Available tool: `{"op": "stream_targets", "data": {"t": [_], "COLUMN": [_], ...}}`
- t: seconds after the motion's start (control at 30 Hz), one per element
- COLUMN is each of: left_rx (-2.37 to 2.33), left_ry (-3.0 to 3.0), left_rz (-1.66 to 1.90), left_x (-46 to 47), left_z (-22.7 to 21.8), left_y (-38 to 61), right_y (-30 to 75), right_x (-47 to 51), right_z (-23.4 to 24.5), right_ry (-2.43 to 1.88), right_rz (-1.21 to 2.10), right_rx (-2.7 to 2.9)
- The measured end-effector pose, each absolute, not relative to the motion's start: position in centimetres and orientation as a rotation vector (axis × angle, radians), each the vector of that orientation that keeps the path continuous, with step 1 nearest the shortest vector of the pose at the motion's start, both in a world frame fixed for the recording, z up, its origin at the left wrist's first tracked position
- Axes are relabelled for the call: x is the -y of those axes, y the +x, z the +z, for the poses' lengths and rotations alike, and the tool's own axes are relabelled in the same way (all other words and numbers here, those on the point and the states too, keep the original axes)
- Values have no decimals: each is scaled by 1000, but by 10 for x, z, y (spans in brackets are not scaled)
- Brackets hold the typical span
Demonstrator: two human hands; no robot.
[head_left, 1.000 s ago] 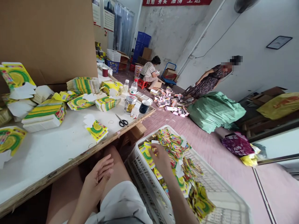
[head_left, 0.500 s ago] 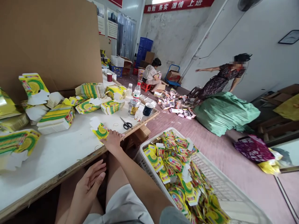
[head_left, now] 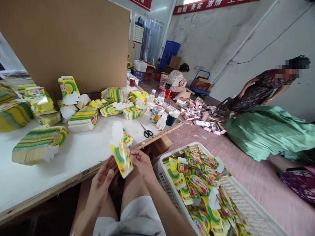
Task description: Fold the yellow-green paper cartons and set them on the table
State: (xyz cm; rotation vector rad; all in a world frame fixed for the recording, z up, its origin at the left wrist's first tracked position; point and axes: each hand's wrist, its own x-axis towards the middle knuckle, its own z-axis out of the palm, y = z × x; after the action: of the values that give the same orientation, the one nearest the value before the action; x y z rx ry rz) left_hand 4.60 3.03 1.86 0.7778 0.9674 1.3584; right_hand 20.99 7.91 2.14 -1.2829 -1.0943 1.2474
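A small yellow-and-green carton [head_left: 122, 161] is up in front of my lap, tilted, its white end flaps [head_left: 117, 130] sticking up and slightly blurred. My right hand [head_left: 142, 164] pinches its right edge between thumb and fingers. Cupped at the carton's left side is my left hand [head_left: 104, 173], fingers apart; whether its fingertips touch the carton I cannot tell. Behind, near the table edge, lies another carton [head_left: 127, 139], partly hidden by the held one.
Bundles of flat cartons [head_left: 40, 144] lie along the white table [head_left: 81, 157]. Scissors [head_left: 147, 132], a jar [head_left: 156, 114] and a dark mug [head_left: 171, 118] stand or lie at its right end. A white basket [head_left: 161, 164] of cartons is at my right. Two people work beyond.
My right hand has come back from the table edge with a carton and now holds it beside my left hand. The view has turned left. The standing person now bends over the green sack.
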Motion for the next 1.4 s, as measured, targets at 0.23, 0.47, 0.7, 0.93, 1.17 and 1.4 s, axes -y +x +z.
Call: {"op": "stream_targets", "data": {"t": [0.23,0.47,0.7,0.93,1.17,1.4], "left_rx": [-753,-891,-1105,-958,-699,-694], "left_ry": [612,672,902,1059,987,974], "left_rz": [1167,1260,1356,1131,941,938], "left_x": [-26,-27,-25,-15,-10,-6], "left_z": [32,20,15,32,36,41], "left_y": [61,62,66,61,57,61], "right_y": [210,206,205,228,252,254], "right_x": [-25,-22,-10,-11,-13,-14], "right_z": [17,22,27,46,57,62], "right_ry": [-1122,-1160,-1369,-1059,-1031,-1075], "right_rz": [1506,1417,1077,1215,1391,1342], "right_rx": [895,1007,1228,1341,1485,1585]}}
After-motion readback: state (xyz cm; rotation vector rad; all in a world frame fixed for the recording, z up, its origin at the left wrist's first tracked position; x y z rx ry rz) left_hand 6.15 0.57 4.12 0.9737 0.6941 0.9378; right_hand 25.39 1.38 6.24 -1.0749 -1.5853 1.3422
